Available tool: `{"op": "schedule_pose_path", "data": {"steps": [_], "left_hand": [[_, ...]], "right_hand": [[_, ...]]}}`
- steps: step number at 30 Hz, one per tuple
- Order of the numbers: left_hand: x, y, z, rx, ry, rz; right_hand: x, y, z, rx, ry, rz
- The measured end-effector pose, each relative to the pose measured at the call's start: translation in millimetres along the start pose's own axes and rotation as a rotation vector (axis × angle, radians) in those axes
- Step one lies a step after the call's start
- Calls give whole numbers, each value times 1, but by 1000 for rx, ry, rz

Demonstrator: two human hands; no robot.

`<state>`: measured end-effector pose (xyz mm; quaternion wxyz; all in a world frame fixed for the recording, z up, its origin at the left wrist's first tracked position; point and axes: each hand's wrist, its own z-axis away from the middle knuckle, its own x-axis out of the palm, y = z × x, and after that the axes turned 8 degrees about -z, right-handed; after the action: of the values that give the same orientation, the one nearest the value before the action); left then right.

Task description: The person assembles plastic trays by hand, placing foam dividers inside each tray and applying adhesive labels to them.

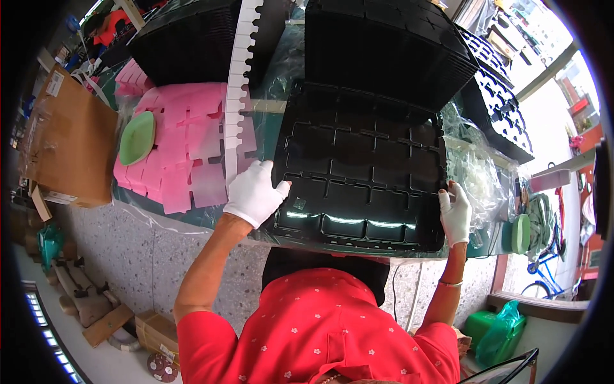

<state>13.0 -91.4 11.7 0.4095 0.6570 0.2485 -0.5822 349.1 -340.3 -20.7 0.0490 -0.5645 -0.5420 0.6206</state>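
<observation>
A wide black plastic tray with moulded ridges lies flat on the table right in front of me. My left hand, in a white glove with the thumb tip bare, closes on the tray's left edge, fingers curled and thumb over the rim. At the opposite edge my right hand, gloved the same way, grips the tray's right side. The undersides of the fingers are hidden. Just left of the tray, a long white notched strip runs away from me beside my left hand.
Behind the tray rises a tall stack of black trays; another black stack stands far left. Pink cut sheets carry a green dish. A cardboard box stands left. Clear plastic film lies right, near white-patterned black panels.
</observation>
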Motion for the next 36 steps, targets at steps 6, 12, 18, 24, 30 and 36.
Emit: {"op": "schedule_pose_path", "data": {"steps": [6, 12, 18, 24, 30, 36], "left_hand": [[6, -6, 4, 20, 14, -91], [0, 0, 10, 75, 114, -33], [-22, -42, 58, 56, 579, 136], [-15, -149, 57, -279, 938, -13], [-39, -206, 11, -519, 534, -113], [-43, -206, -8, -506, 374, -148]], "right_hand": [[7, -8, -4, 14, -66, 17], [5, 9, 1, -100, 39, 191], [13, -65, 5, -253, -56, -36], [44, -231, 20, -644, -664, -266], [111, -275, 30, -906, -798, -311], [126, -274, 26, -762, -851, -325]]}}
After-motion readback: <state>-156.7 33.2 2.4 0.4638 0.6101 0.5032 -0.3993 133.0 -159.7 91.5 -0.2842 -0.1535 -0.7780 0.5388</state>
